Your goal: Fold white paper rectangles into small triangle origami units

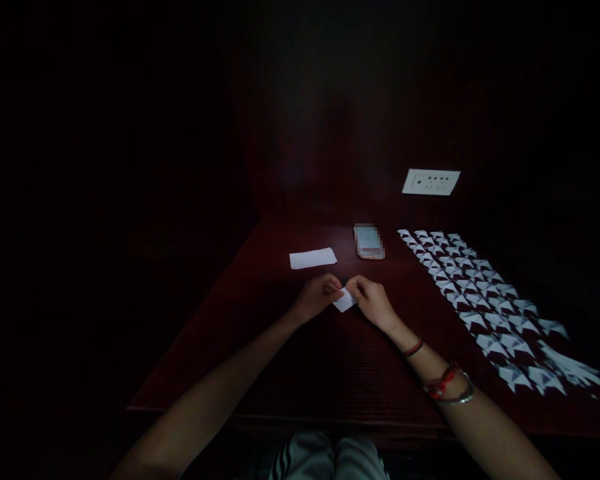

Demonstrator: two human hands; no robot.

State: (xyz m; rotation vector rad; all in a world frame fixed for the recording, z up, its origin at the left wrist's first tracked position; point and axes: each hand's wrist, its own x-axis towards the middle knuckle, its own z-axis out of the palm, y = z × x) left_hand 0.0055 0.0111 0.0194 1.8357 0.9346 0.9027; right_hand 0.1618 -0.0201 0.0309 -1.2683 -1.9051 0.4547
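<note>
A small white piece of paper (344,302) is held between both hands over the middle of the dark red table (260,347). My left hand (317,295) pinches its left side with curled fingers. My right hand (373,300) pinches its right side, fingers closed too. Bracelets circle my right wrist. Most of the paper is hidden by the fingers.
A flat white paper slip (313,258) lies just beyond my left hand. A phone (369,241) rests behind the hands. Several folded white paper pieces (480,300) lie in rows along the right side. A wall socket (431,181) sits on the back panel. The room is very dark.
</note>
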